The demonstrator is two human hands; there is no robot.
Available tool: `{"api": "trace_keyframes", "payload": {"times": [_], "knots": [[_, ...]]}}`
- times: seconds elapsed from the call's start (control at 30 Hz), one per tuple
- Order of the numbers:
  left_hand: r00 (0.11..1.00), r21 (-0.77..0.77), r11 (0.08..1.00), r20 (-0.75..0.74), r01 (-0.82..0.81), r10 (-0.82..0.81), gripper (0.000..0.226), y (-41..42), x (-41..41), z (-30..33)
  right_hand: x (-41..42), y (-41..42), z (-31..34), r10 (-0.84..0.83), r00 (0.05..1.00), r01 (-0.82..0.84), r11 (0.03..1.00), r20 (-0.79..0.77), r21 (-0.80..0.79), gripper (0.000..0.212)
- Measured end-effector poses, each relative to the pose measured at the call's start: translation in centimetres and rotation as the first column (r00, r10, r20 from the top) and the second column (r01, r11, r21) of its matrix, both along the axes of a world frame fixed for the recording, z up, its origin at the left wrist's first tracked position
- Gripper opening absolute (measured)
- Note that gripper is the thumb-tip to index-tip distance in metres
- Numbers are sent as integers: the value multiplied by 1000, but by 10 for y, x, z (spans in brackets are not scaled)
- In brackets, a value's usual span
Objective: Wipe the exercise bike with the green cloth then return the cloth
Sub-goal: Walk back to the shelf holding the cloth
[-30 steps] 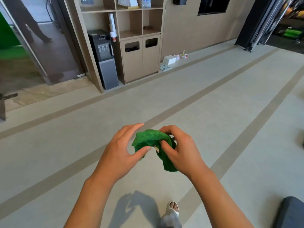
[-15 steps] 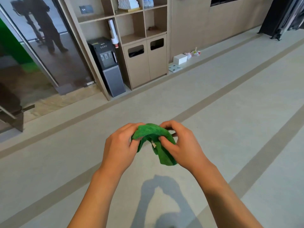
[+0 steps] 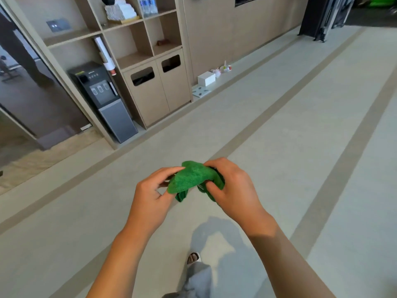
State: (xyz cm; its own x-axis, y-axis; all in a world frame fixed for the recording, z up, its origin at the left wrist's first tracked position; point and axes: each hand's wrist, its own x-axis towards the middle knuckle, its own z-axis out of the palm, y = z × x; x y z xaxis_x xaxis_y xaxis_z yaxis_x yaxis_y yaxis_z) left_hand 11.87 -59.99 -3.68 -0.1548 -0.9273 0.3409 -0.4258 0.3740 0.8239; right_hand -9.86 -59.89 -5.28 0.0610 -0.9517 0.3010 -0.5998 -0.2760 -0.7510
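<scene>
1. Both hands met at chest height: the left hand (image 3: 150, 196) pinched the green cloth (image 3: 191, 179) from the left, and the right hand (image 3: 234, 188) curled round its right end.
2. The cloth was bunched between them, held above the pale floor (image 3: 279, 147).
3. Below, a sandalled foot (image 3: 193, 258) showed on the floor.
4. Far left stood a dark water dispenser (image 3: 105, 100), just beside a wooden shelf unit (image 3: 154, 82).
5. A small white box (image 3: 206, 78) sat against the far wall.
</scene>
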Motion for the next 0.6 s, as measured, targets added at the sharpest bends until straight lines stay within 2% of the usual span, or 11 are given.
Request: {"api": "trace_keyframes", "payload": {"times": [0.17,0.27,0.43,0.6], "knots": [[997,69,997,66,44,-48,56,-58,-3,-12,-12,-51,-11,-93,996,93,996,-5,-17,33],[993,86,991,53,102,-107,59,-101,1,-18,-13,-91,-13,-135,989,134,991,-51,-28,31],[993,101,990,-77,94,-87,44,-184,5,-14,-4,-169,3,-179,976,168,982,-123,-90,31],[986,119,992,-163,45,-25,22,-257,31,-13,29,-247,13,-130,979,111,986,-157,-127,37]]}}
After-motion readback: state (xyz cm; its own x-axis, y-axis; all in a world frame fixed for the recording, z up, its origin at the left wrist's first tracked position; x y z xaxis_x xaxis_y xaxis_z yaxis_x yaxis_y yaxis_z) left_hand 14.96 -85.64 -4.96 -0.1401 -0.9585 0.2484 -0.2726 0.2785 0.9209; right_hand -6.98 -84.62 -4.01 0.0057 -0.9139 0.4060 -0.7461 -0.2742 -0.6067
